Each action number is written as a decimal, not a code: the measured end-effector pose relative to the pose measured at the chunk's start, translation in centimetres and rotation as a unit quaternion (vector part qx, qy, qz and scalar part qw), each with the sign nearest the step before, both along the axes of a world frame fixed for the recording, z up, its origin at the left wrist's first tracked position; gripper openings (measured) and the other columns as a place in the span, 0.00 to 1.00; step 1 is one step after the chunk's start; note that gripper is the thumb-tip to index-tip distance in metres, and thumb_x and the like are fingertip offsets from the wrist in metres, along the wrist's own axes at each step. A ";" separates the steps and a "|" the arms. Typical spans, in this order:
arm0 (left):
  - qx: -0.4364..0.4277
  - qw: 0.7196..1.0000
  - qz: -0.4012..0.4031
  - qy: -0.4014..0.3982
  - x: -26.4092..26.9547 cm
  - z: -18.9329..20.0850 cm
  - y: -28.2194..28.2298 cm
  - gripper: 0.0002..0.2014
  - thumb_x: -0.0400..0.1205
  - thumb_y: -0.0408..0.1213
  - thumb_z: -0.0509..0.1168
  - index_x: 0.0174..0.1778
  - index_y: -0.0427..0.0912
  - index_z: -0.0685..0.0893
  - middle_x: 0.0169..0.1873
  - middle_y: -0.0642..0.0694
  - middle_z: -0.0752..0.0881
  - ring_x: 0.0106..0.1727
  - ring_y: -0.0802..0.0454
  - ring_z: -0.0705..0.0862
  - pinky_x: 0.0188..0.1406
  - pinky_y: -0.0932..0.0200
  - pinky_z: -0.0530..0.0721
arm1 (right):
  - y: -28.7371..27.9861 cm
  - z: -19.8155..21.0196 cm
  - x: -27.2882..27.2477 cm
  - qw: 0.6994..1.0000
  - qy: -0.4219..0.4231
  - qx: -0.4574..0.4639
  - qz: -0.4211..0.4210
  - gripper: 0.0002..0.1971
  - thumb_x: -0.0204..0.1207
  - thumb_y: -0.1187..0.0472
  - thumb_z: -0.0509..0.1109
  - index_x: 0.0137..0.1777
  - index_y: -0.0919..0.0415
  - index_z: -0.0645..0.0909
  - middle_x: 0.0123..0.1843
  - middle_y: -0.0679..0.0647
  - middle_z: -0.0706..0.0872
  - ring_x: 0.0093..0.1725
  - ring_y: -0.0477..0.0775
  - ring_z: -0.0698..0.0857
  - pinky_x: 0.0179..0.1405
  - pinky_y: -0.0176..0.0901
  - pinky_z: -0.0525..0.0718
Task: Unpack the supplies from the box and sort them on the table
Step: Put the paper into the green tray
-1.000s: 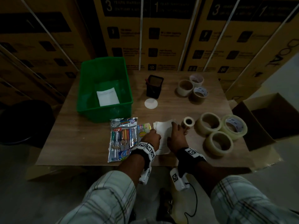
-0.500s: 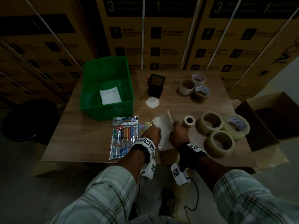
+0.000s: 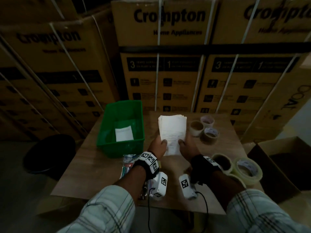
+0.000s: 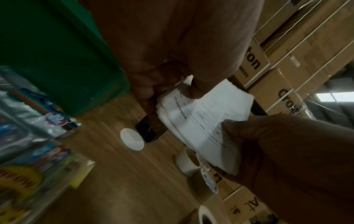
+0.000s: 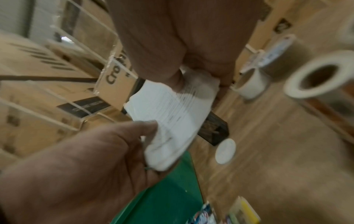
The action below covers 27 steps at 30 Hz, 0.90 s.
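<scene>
- The left hand (image 3: pixel 158 145) and right hand (image 3: pixel 187 146) each pinch a lower corner of the paper stack (image 3: pixel 172 130) — thumbs on top.
- The stack is raised above the worktop (image 3: pixel 101 165), just right of the green bin (image 3: pixel 121 147) — tape rolls (image 3: pixel 247 170) near the right edge.

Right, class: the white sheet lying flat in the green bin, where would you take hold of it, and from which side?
Come from above, since the green bin has walls all round the white sheet. It lies flat on the bin floor, so pinch a corner or edge to peel it up, probably on the nearer side, where it lies close to the wall.
</scene>
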<state>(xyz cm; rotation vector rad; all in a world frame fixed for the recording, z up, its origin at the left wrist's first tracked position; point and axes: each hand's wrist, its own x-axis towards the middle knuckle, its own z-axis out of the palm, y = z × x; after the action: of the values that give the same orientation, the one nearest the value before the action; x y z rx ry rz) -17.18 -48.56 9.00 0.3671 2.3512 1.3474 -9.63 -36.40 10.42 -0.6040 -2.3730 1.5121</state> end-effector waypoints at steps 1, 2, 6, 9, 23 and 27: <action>-0.006 1.000 0.006 0.010 -0.3 0.6 0.1 0.17 0.85 0.37 0.55 0.69 0.37 0.73 0.68 0.36 0.81 0.66 0.40 0.80 0.67 0.50 0.79 | 0.0 0.3 -0.5 1.000 -0.015 -0.008 0.014 0.21 0.79 0.70 0.60 0.71 0.68 0.62 0.71 0.65 0.76 0.70 0.65 0.76 0.69 0.56 0.76; -0.014 1.000 0.011 0.019 -0.7 1.1 0.1 0.16 0.85 0.36 0.55 0.68 0.36 0.73 0.67 0.35 0.81 0.65 0.39 0.80 0.66 0.50 0.79 | 0.1 0.3 -1.0 0.999 -0.028 -0.017 0.028 0.21 0.80 0.68 0.61 0.71 0.67 0.62 0.72 0.65 0.75 0.70 0.64 0.76 0.69 0.58 0.76; -0.031 0.999 0.030 0.026 -1.6 2.8 -0.6 0.16 0.86 0.32 0.53 0.69 0.31 0.70 0.67 0.32 0.79 0.65 0.38 0.79 0.65 0.51 0.76 | -0.1 1.0 -2.2 0.990 -0.060 -0.070 0.104 0.26 0.78 0.66 0.66 0.76 0.60 0.65 0.71 0.54 0.78 0.70 0.58 0.78 0.68 0.56 0.80; -0.026 0.997 0.060 0.036 -1.7 4.1 -1.8 0.20 0.85 0.29 0.53 0.75 0.35 0.65 0.69 0.35 0.77 0.67 0.37 0.78 0.64 0.52 0.75 | -0.6 0.8 -2.9 0.982 -0.061 -0.077 0.161 0.37 0.76 0.70 0.66 0.80 0.55 0.53 0.72 0.54 0.76 0.69 0.59 0.78 0.61 0.59 0.84; -0.151 0.977 0.146 0.044 -11.9 5.9 -12.6 0.19 0.79 0.29 0.60 0.67 0.36 0.74 0.61 0.34 0.82 0.54 0.33 0.86 0.45 0.45 0.90 | -11.4 4.7 -14.5 0.978 -0.047 -0.019 0.201 0.17 0.77 0.76 0.62 0.66 0.71 0.78 0.61 0.66 0.84 0.58 0.69 0.85 0.35 0.46 0.86; -0.235 0.968 0.081 0.048 -17.0 4.9 -15.5 0.19 0.79 0.35 0.66 0.67 0.36 0.77 0.64 0.39 0.83 0.62 0.36 0.83 0.61 0.48 0.84 | -13.2 5.1 -19.9 0.956 -0.150 0.122 0.220 0.17 0.71 0.69 0.72 0.60 0.71 0.82 0.60 0.68 0.86 0.57 0.67 0.86 0.52 0.59 0.88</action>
<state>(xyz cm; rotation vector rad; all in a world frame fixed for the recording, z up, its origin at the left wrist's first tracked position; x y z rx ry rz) -34.19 -64.02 13.94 0.1012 2.7287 0.8040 -29.52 -49.60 15.55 -0.2697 -3.0294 1.3170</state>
